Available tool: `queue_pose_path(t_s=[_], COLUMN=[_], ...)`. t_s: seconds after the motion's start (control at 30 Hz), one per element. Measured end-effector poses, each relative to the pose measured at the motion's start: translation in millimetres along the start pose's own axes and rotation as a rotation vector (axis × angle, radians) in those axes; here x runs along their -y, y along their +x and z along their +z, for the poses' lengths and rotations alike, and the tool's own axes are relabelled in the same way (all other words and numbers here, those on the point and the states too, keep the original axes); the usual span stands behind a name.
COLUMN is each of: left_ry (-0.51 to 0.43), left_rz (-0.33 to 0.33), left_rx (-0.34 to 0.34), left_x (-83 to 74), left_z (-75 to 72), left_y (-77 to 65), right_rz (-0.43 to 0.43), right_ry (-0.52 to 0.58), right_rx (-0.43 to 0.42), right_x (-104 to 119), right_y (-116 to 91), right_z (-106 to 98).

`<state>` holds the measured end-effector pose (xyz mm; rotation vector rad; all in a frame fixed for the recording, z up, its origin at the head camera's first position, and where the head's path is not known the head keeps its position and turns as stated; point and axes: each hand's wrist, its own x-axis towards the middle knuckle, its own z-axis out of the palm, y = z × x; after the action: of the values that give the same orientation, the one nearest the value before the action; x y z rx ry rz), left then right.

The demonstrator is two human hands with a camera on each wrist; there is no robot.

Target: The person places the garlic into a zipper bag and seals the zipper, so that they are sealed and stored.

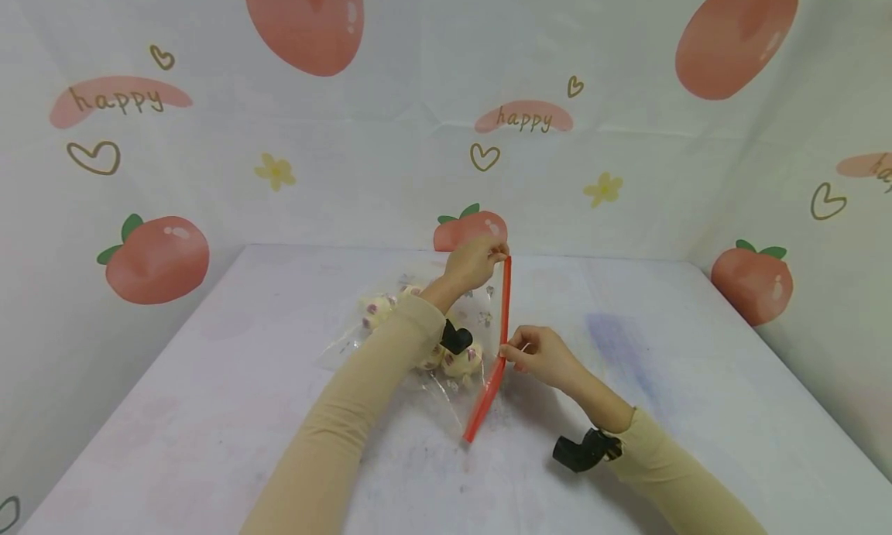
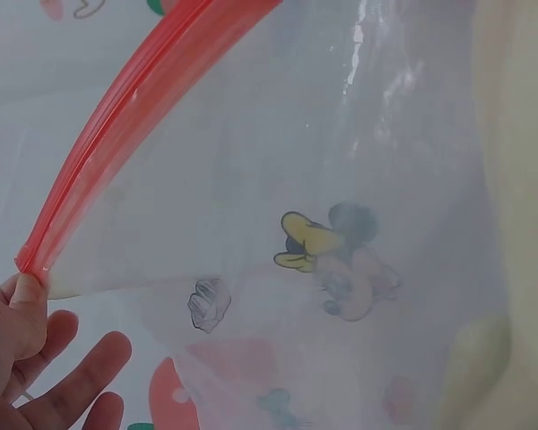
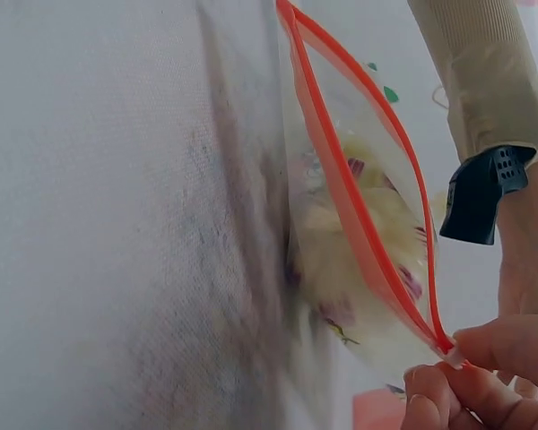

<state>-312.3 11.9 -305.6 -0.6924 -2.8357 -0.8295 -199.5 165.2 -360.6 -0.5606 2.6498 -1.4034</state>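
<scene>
A clear zip bag with a red zip strip lies across the table, its mouth toward the right. Inside are several cream-coloured rounded things with purple marks; their kind does not show clearly through the plastic. At the far end of the strip, my left hand pinches the corner between thumb and finger. My right hand pinches a small pale slider partway along the zip. From the slider to the near corner, the two red edges stand apart; beyond it the strip looks narrow. Cartoon figures are printed on the bag.
A white tabletop with faint coloured stains carries the bag. Behind it hangs a white cloth printed with fruit, hearts and flowers. Each wrist wears a black camera mount below the beige sleeve.
</scene>
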Motion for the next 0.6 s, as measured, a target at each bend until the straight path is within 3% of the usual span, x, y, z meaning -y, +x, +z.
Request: queue_pose_path(t_s=[0.6], left_ry=[0.026], left_rz=[-0.01], left_rx=[-0.072], left_x=[3.3], left_z=[-2.8], left_y=[1.2], right_rz=[-0.024], right_ry=[-0.047], right_rx=[0.067], right_x=[2.3], right_y=[-4.1], right_z=[6.0])
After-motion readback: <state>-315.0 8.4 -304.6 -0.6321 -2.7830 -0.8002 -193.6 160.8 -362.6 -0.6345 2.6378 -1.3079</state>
